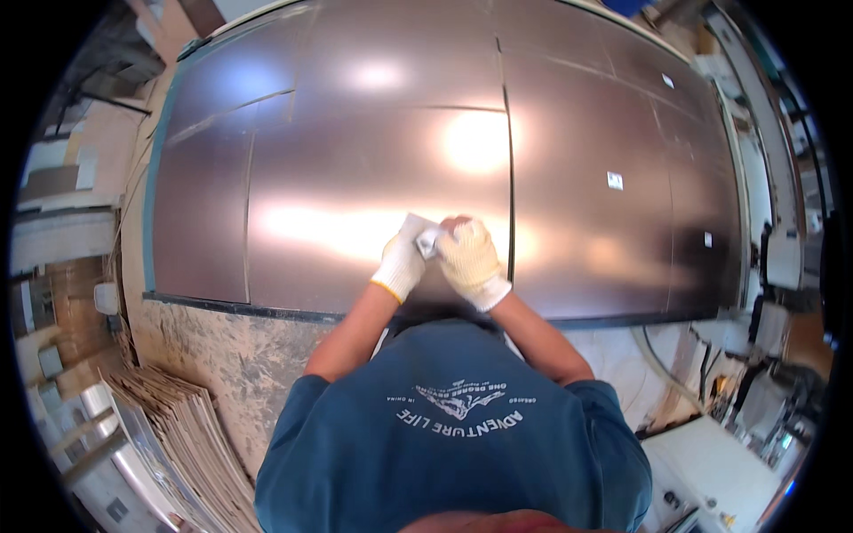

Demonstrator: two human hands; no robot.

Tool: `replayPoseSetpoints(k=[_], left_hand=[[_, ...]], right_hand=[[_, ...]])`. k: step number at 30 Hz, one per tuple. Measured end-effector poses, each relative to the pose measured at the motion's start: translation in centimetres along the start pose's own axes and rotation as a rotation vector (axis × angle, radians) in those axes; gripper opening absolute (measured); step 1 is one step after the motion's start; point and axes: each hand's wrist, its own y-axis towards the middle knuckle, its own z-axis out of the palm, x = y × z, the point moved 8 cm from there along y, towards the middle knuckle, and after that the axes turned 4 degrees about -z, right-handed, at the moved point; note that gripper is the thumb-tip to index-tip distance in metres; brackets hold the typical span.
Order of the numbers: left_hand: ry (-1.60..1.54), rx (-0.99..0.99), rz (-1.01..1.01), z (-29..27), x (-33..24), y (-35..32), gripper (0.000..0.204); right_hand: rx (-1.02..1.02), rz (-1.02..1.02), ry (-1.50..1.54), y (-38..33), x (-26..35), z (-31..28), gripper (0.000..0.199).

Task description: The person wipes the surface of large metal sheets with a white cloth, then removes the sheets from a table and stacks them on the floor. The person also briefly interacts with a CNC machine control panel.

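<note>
My left hand, in a white knit glove with a yellow cuff edge, grips a small flat silvery-grey piece. A white bit with a dark middle shows between the two hands; I cannot make out its kind. My right hand, in a cream knit glove, is closed close beside it, fingertips drawn together and partly hidden. Both hands are above the near side of a wide table covered with shiny brownish metal sheets.
Small white labels sit on the right-hand sheets. A dark gap parts the sheets right of my hands. Stacked thin boards lean at lower left. A white-topped surface stands at lower right, and machinery lines the right side.
</note>
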Motion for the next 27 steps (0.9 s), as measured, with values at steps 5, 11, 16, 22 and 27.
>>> replayPoseSetpoints(k=[5,11,16,22,27], left_hand=[[0.322,-0.037,0.332,-6.7,-6.0,-1.3,0.023],[-0.277,-0.255,0.231,-15.9,-14.3,-2.6,0.035],[-0.29,-0.135,0.172,-21.1,-16.4,0.3,0.045],[-0.234,0.056,-0.149,-23.3,-14.5,5.5,0.065],[-0.113,0.105,-0.491,-27.3,-13.5,2.8,0.052]], right_hand=[[-0.152,0.24,0.619,1.7,-7.2,3.3,0.01],[-0.209,0.542,0.174,13.5,-25.4,11.8,0.009],[-0.05,0.367,-0.091,32.2,-28.9,24.9,0.021],[0.119,0.178,-0.266,46.8,-24.0,43.9,0.039],[0.09,0.192,-0.536,48.3,-30.2,45.7,0.02]])
